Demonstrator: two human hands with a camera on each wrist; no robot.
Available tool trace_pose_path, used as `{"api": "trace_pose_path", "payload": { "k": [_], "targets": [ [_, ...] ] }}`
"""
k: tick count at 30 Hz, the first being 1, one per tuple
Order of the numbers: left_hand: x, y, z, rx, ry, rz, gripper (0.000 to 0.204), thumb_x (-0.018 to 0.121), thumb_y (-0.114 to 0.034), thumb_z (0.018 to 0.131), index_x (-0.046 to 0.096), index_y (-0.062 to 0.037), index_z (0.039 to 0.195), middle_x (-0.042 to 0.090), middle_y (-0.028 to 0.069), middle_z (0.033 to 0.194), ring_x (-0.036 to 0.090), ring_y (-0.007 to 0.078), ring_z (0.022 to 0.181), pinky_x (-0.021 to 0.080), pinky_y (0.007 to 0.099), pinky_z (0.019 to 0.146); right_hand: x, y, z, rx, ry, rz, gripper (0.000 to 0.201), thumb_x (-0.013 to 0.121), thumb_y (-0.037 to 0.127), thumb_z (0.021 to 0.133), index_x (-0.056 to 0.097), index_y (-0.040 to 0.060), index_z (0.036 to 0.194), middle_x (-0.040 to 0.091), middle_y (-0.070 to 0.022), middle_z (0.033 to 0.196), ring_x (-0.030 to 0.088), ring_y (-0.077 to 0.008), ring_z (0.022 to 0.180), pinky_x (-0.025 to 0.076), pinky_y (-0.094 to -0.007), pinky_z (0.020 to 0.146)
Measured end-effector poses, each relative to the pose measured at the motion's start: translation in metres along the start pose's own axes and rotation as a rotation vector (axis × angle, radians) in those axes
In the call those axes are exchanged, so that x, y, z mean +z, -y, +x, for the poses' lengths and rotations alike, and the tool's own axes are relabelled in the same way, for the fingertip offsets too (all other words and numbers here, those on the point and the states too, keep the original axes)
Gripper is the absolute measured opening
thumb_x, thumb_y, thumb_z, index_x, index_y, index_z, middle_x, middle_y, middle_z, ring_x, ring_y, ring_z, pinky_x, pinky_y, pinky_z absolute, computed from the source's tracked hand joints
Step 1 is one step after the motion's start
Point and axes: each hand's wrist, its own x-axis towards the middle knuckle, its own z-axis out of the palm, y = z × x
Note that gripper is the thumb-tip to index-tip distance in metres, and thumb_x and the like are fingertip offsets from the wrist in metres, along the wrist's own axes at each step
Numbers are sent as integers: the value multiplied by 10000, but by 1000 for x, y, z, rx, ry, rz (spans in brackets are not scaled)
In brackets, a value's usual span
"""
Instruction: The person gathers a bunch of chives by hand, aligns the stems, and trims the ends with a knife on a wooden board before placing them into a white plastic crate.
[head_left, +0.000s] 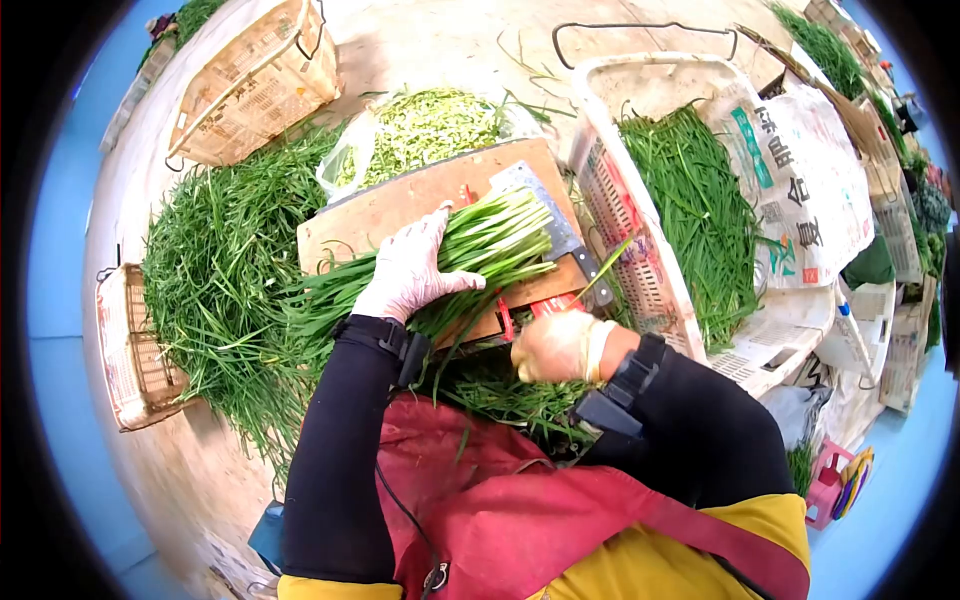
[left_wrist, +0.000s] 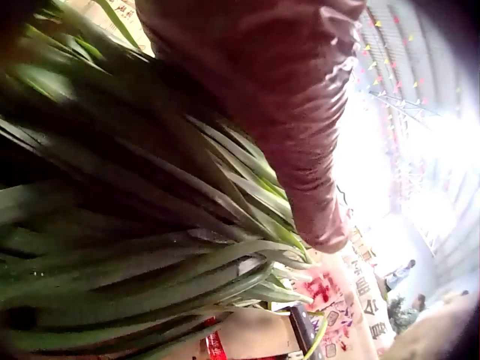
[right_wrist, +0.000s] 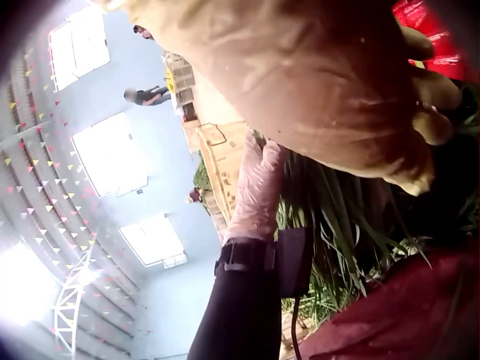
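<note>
My gloved left hand (head_left: 410,268) grips a thick bundle of garlic chives (head_left: 505,232) over a wooden board (head_left: 345,228), thumb and fingers spread around it. The pale ends point right, across a broad-bladed knife (head_left: 522,180) with a dark riveted handle. In the left wrist view, leaves (left_wrist: 150,262) fill the space beside the hand. Below the knife handle, my gloved right hand (head_left: 560,345) has bent fingers close to shiny red strips (head_left: 556,303); I cannot tell whether it holds any. A single leaf (head_left: 608,264) crosses the handle just above this hand.
Loose chives (head_left: 225,230) are heaped left of the board. Behind it stands a clear bag (head_left: 345,165) of pale cut pieces. A white basket (head_left: 645,250) with chives stands at the right, a printed sack (head_left: 815,180) beside it. More crates (head_left: 265,75) stand at left.
</note>
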Motion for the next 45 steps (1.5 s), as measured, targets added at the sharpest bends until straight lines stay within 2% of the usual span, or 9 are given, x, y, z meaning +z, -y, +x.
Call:
{"api": "trace_pose_path", "payload": {
  "k": [5,8,12,19,29,32,38,41,45],
  "targets": [
    [-2,3,-3,-78,63,-3,1228,881,-554,490,335,-58,1471,479,169,1393,436,342,1315,336,444,1102,14,-35,20,80,-457,-96,452,590,140,816,582,142,1267,674,-169,993,656,-378,906,519,-471,746],
    [-2,6,-5,-92,153,1,1276,881,-569,470,293,-104,1502,401,161,1475,367,329,1380,292,485,1124,25,-33,36,43,-277,-216,527,555,83,846,472,152,1362,647,-172,1045,646,-375,958,517,-476,745],
    [5,-2,-13,-61,52,112,1308,914,-474,448,253,-86,1508,487,126,1343,461,307,1279,390,431,1050,30,-42,52,8,-288,-200,213,532,182,894,639,81,1048,629,-187,1020,628,-356,1001,520,-462,767],
    [27,-13,-23,-126,27,192,1202,900,-428,513,278,-113,1491,392,158,1409,344,333,1351,272,539,1093,10,-14,72,-27,-577,-96,183,562,231,875,675,88,863,654,-171,818,661,-380,747,529,-465,716],
    [46,2,-13,-99,-101,237,975,713,-602,707,360,-73,1446,456,175,1347,415,327,1289,308,550,1062,-30,18,77,-8,-657,-1,182,608,250,873,676,93,933,664,-161,882,646,-365,842,514,-443,760],
    [42,3,-19,-91,-79,164,1010,685,-689,689,383,-78,1434,467,170,1340,425,324,1278,311,537,1055,-71,22,81,16,-818,120,207,581,188,878,698,101,1026,683,-187,931,662,-364,888,524,-449,778],
    [24,15,-14,-54,-44,67,1048,653,-733,693,365,-80,1461,502,164,1306,455,339,1249,343,522,1025,-122,-26,153,334,-482,-520,270,571,99,835,720,109,1059,693,-181,1016,666,-359,977,530,-437,845],
    [10,25,-4,-43,125,-14,1109,688,-738,652,356,-59,1464,561,159,1231,486,333,1228,348,481,1042,-125,-35,172,313,-525,-455,150,615,179,817,718,78,856,681,-203,930,654,-386,920,513,-468,789],
    [14,44,3,58,-152,61,1210,748,-763,536,393,-32,1433,524,157,1310,457,319,1286,315,512,1089,-126,-44,175,344,-520,-415,162,600,185,837,712,71,866,675,-209,926,646,-396,924,508,-460,786]
  ]
}}
